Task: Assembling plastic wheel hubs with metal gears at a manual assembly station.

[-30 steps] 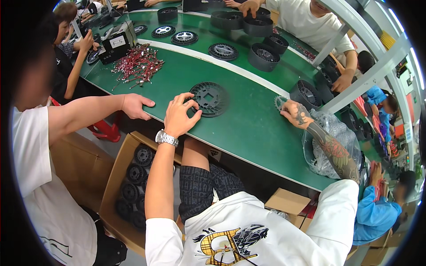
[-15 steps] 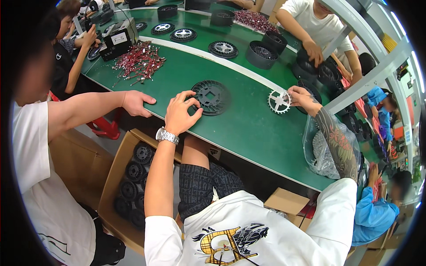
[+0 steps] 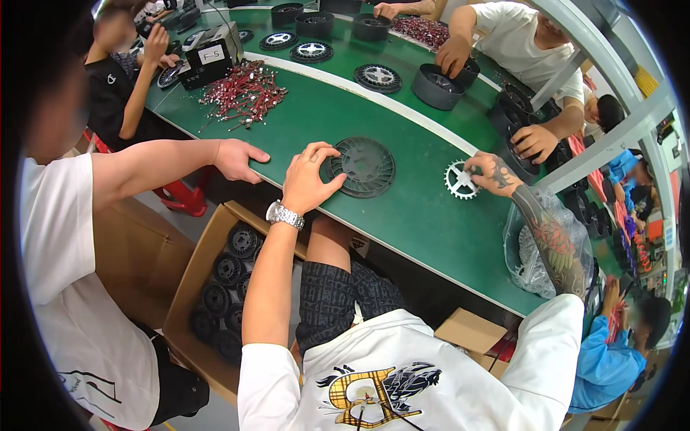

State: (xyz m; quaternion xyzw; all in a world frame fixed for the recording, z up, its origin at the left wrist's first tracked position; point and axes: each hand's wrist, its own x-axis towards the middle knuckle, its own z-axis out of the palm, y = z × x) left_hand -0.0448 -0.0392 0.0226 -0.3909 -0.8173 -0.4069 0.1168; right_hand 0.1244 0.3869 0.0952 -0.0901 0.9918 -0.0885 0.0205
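Note:
A black round disc with radial slats lies flat on the green table in front of me. My left hand is at its left edge, thumb and fingers apart in a C shape; whether the fingertips touch the rim I cannot tell. Farther right, my right hand pinches a white toothed ring with a cross-shaped centre by its right side, tilted up just over the table. A metal-banded watch is on my left wrist.
Red wires lie piled beside a black box. A clear plastic bag sits at the right. Below the table edge, a carton holds black wheels. A co-worker's hand rests at the left edge; another handles black drums.
The view has shifted. My right hand has brought the toothed ring a little closer to the black disc. Across the table, a co-worker's hand has moved into a black drum.

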